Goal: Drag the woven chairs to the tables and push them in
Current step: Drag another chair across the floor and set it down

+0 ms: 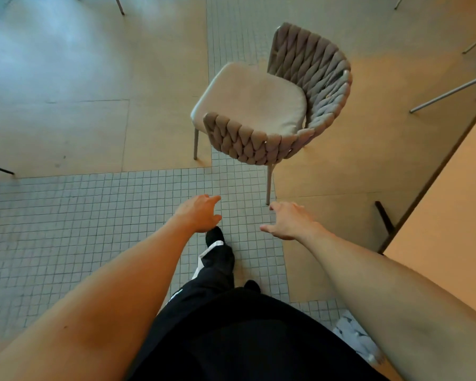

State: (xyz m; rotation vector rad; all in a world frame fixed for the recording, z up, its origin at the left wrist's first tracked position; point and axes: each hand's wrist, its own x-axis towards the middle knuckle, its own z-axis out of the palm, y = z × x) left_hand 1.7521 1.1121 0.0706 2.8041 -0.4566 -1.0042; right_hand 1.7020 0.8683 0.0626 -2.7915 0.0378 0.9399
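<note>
two bare hands reach toward the woven chair [272, 105] — left hand [201, 214] and right hand [289, 221] both with fingers spread and holding nothing, short of its nearest leg — while the chair stands on the floor, apart from the table [451, 202] at its right.

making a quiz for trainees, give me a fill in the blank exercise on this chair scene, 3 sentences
1. The woven chair has a plain cushion on its ____.
2. The left hand and right hand hold ____.
3. The table stands at the ____ edge of the view.

Missing words: seat; nothing; right
</note>
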